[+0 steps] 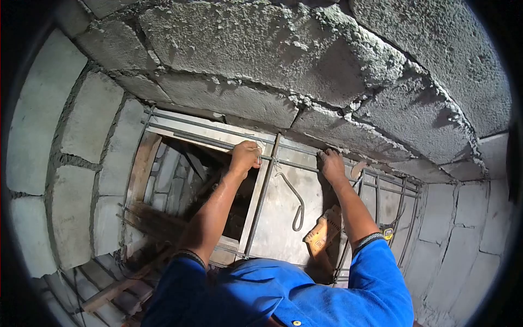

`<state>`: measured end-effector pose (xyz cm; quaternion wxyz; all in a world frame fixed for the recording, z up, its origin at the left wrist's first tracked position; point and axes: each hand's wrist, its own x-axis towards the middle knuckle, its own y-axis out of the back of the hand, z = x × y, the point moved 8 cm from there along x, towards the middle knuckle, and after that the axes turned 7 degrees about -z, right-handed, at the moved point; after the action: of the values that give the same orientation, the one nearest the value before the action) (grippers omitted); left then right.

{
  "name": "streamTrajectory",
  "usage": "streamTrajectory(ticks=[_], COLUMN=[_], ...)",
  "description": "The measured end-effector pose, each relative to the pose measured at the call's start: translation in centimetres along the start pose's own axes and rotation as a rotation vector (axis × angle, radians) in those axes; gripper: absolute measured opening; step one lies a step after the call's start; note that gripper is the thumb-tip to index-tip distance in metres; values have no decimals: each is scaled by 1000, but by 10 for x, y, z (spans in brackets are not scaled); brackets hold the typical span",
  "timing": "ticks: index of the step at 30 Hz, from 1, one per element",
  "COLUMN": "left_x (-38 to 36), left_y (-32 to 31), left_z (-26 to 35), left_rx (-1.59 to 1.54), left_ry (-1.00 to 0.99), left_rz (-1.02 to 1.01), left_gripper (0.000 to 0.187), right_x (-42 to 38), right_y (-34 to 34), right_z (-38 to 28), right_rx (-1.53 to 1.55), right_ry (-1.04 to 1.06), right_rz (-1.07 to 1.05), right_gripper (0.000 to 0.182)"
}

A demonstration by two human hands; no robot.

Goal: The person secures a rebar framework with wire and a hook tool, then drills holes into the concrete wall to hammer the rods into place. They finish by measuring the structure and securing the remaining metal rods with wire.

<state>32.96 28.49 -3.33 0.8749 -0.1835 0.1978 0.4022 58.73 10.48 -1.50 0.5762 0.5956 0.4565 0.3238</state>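
Observation:
My left hand (246, 157) is closed on a long steel rebar (294, 164) that runs along the block wall, with its fingertips near a crossing bar. Farther right on the same rebar, my right hand (331, 164) has its fingers curled over the bar. A thin tie wire (276, 162) shows at the crossing between my hands. Below it, a bent metal tying hook (297, 201) lies on the pale board (278, 229). Beside my right forearm rests a yellow-orange power tool (325, 235), partly in shadow.
A rough block wall (234, 98) rises in front, with more block walls (81, 207) at left and right. Left of the board is a dark opening with timber (147, 218) in it. A tape measure (388, 233) sits near more rebars (381, 188) on the right.

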Motion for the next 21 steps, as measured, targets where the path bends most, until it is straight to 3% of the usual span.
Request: streamTrajectory(ticks=[2, 4, 5, 9, 12, 21], left_x=[12, 22, 27, 28, 31, 37], left_y=[-4, -7, -9, -19, -19, -16], left_z=[-2, 2, 1, 15, 16, 5], left_rx=[-2, -37, -7, -9, 29, 32], left_ry=[0, -24, 10, -23, -15, 28], left_rz=[10, 43, 27, 43, 28, -24], left_gripper=[36, 31, 43, 59, 60, 54], right_x=[6, 14, 14, 12, 9, 12], right_y=[0, -11, -11, -11, -7, -14], right_z=[1, 5, 3, -4, -5, -8], right_rx=[-20, -99, -113, -222, -169, -237], right_ry=[49, -4, 12, -34, 85, 103], right_rz=[2, -149, -136, -97, -71, -180], right_gripper=[26, 27, 27, 26, 26, 28])
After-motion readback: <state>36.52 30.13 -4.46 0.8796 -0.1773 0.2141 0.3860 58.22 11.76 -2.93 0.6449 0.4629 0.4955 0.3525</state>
